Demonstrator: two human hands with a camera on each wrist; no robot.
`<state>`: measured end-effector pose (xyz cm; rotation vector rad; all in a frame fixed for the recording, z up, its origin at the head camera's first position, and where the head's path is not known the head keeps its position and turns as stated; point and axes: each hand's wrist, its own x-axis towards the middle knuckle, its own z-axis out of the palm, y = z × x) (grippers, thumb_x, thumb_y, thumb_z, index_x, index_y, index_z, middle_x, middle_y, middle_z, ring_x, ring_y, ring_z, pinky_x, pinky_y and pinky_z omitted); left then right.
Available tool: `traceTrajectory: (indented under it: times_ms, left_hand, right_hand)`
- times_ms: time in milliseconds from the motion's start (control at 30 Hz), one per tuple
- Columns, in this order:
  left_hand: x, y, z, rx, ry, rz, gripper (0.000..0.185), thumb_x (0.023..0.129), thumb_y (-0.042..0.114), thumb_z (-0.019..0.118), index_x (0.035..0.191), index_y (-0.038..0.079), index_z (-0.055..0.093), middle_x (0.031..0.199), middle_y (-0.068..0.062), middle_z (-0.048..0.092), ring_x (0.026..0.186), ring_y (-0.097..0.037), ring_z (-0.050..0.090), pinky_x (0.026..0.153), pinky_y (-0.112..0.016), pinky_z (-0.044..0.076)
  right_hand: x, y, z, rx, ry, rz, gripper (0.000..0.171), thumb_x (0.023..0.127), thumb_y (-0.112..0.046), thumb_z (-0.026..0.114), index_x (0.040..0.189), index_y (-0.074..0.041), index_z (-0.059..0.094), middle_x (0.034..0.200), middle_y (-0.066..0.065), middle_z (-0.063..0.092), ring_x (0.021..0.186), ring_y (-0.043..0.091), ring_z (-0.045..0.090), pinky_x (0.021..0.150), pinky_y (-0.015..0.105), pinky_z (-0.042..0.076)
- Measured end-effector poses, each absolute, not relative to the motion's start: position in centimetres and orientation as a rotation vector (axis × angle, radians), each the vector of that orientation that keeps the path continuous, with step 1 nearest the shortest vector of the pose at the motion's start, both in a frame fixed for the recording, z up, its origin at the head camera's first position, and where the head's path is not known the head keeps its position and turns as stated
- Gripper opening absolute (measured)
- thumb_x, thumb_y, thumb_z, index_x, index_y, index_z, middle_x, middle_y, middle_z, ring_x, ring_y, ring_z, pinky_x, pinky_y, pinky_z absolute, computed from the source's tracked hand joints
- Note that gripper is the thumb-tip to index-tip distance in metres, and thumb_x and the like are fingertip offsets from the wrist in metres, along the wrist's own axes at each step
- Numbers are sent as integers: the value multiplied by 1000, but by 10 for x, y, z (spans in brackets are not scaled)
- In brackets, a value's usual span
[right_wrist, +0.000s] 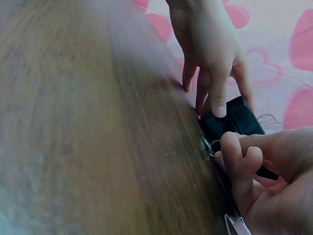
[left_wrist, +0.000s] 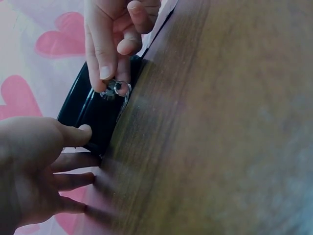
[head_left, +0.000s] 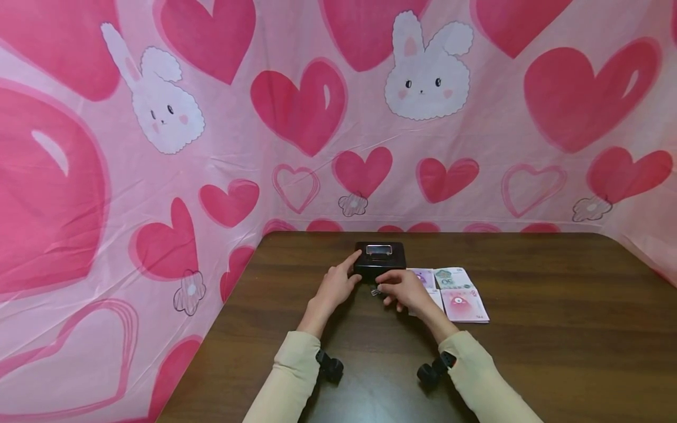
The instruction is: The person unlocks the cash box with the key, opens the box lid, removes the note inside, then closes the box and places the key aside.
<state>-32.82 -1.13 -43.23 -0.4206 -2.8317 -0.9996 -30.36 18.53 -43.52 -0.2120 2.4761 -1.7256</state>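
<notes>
A black cash box (head_left: 379, 267) with a metal handle (head_left: 378, 249) on its lid sits near the back of the table, lid down. My left hand (head_left: 336, 286) rests against its left end: the thumb touches the front and the outstretched fingers lie along the side. At the front face, my right hand (head_left: 406, 290) pinches a key (left_wrist: 111, 87) between thumb and fingertips. A metal key ring (left_wrist: 123, 89) hangs from it, also visible in the right wrist view below the fingers. The fingertips partly hide the key and the lock area.
Right of the box lie colourful play banknotes (head_left: 462, 302) in several stacks, partly behind the right hand. The brown wooden table (head_left: 555, 329) extends around them. A pink cloth (head_left: 296, 194) with hearts and rabbits hangs behind and at the left.
</notes>
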Motion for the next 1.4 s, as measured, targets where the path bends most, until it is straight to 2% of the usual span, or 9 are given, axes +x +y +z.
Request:
traceTrajectory:
  times_ms: [100,233,367,500,767,933,1200,1300,1400]
  left_hand:
    - [-328,-12,-433,-430,-2825,-994,61,97,22,64,152,33,41,120,-15,70,104,-29,67,97,-51,51]
    - [-329,-13,-433,-447,-2811,-979,60,97,21,64,152,32,41,113,-14,71,96,-27,66,92,-49,52]
    - [-330,-12,-434,-445,-2804,-974,60,97,21,64,151,31,42,113,-14,71,95,-27,66,92,-49,52]
    - [-329,-12,-433,-447,-2799,-978,60,97,20,65,151,31,43,111,-13,71,94,-27,66,91,-48,52]
    - [-329,-12,-432,-460,-2787,-989,59,96,20,65,151,31,43,107,-12,70,93,-27,65,90,-48,52]
    - [-329,-13,-434,-461,-2784,-979,59,96,20,65,150,30,44,112,-13,71,96,-28,67,91,-48,52]
    - [-329,-12,-433,-466,-2774,-983,59,96,19,66,150,29,45,105,-12,71,93,-28,67,90,-48,53]
    - [-329,-12,-434,-463,-2781,-982,59,96,19,66,150,30,45,103,-11,70,90,-27,65,88,-47,53]
    - [-329,-12,-434,-456,-2780,-984,59,96,19,66,150,30,45,98,-9,68,85,-25,62,86,-46,52]
  right_hand:
    - [-304,184,-435,-207,2470,-1736,22,94,-6,65,113,2,70,83,16,71,51,10,61,40,23,43]
    - [-303,183,-435,-201,2469,-1731,23,93,-7,66,113,2,70,73,12,67,48,9,55,40,23,43]
    - [-303,183,-436,-199,2489,-1712,23,93,-8,67,113,1,71,64,7,59,46,9,48,41,22,43]
    - [-304,184,-436,-190,2493,-1706,22,93,-8,67,113,0,72,67,6,59,47,10,48,42,23,44]
    - [-305,184,-436,-179,2442,-1763,23,94,-7,65,114,2,70,81,13,72,57,12,63,41,23,45]
    - [-305,182,-437,-175,2451,-1763,22,93,-6,66,112,2,71,75,11,68,52,11,58,41,23,45]
    - [-305,184,-436,-185,2456,-1740,22,93,-6,65,113,3,71,71,9,58,47,11,47,42,23,46]
    - [-304,183,-436,-167,2435,-1755,22,94,-6,65,113,3,70,72,9,60,50,12,51,42,24,47]
    - [-303,182,-436,-160,2407,-1784,22,94,-6,64,114,3,69,80,11,67,55,12,59,42,24,47]
